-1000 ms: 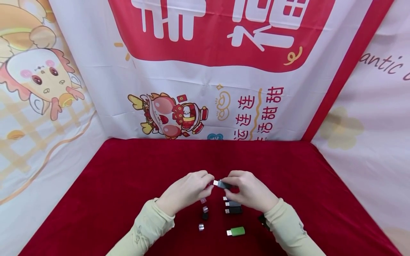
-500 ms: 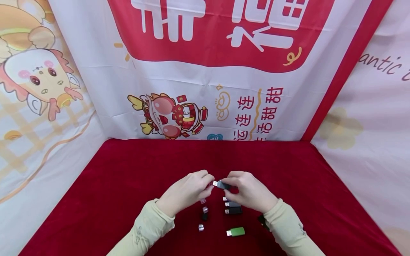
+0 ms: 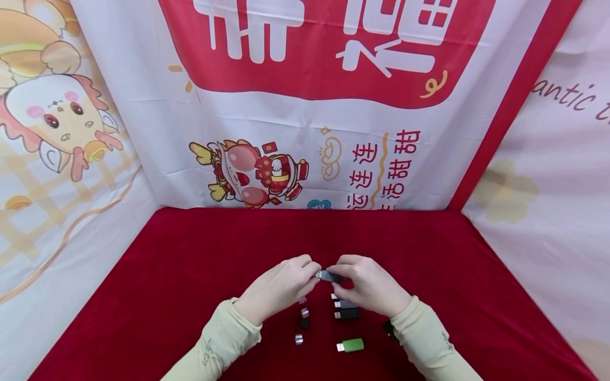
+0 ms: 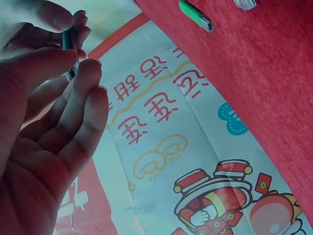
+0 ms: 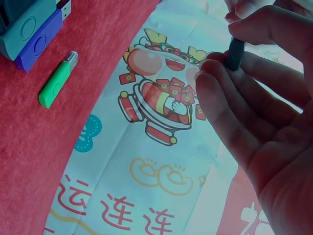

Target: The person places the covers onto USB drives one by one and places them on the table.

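In the head view both hands meet over the red cloth. My right hand [image 3: 376, 286] pinches a dark grey USB flash drive [image 3: 329, 276] between thumb and fingers, its metal plug pointing left. The thumb and fingertips of my left hand [image 3: 281, 283] pinch a small clear cap at the plug's end, mostly hidden by those fingers. The drive's dark body [image 5: 235, 55] shows between the right fingers in the right wrist view. From the left wrist, the plug's end [image 4: 71, 74] sits right at the left fingertips.
Below the hands lie a grey drive [image 3: 347, 304], a black drive [image 3: 349, 314] and a green drive [image 3: 353, 345]. Left of them are a black cap [image 3: 305, 322] and several clear caps [image 3: 298, 339]. A dark object [image 3: 389, 329] is partly under the right cuff. Printed fabric walls [image 3: 305, 116] surround the table.
The hands stay almost in place. The drive's plug, bright and bare between the hands earlier, now looks dimmer and shorter, closer in to the left fingertips.
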A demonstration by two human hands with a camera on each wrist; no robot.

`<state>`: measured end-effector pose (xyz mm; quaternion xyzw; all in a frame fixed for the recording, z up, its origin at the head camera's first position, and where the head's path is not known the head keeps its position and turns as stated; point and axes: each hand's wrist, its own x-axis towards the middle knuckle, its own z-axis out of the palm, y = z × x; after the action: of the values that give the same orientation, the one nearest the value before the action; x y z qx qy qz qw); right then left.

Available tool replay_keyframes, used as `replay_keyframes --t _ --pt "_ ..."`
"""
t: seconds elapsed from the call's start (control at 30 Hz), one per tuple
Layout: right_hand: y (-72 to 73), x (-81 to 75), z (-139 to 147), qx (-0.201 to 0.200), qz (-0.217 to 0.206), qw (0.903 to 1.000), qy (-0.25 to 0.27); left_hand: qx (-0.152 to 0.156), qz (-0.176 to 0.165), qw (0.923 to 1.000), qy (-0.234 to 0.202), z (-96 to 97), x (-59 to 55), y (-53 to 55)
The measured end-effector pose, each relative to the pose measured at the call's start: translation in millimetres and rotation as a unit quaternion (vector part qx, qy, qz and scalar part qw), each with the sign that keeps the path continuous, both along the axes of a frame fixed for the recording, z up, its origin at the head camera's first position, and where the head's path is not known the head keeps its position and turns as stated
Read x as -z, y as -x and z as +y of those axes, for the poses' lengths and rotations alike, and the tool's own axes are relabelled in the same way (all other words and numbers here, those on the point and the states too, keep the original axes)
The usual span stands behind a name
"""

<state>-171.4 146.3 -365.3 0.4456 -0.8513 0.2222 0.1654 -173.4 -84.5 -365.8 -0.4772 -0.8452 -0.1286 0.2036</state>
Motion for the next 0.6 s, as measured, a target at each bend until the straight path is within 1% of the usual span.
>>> replay_keyframes --t 0.1,0.27,0.43,0.53,0.6 --pt "-0.1 -0.4 0.0 0.006 0.003 1.0000 0.000 -0.003 -0.005 1.0000 -0.004 0.7 -0.4 -1.3" --pt "0.8 -0.7 0.9 0.013 0.004 0.9999 0.009 -0.005 -0.015 0.9996 -0.025 2.8 -1.2 -2.3" --pt "1.5 1.7 0.0 0.012 0.014 0.9998 0.012 -0.013 -0.018 0.9994 -0.028 2.5 -0.2 -3.7" --pt "0.4 2.1 -0.5 0.016 0.018 0.9996 0.014 -0.012 -0.019 0.9993 -0.030 2.8 0.3 -4.4" --pt "-0.6 1.9 -0.8 0.015 0.013 0.9997 0.017 -0.010 -0.019 0.9993 -0.032 3.2 0.3 -5.1"
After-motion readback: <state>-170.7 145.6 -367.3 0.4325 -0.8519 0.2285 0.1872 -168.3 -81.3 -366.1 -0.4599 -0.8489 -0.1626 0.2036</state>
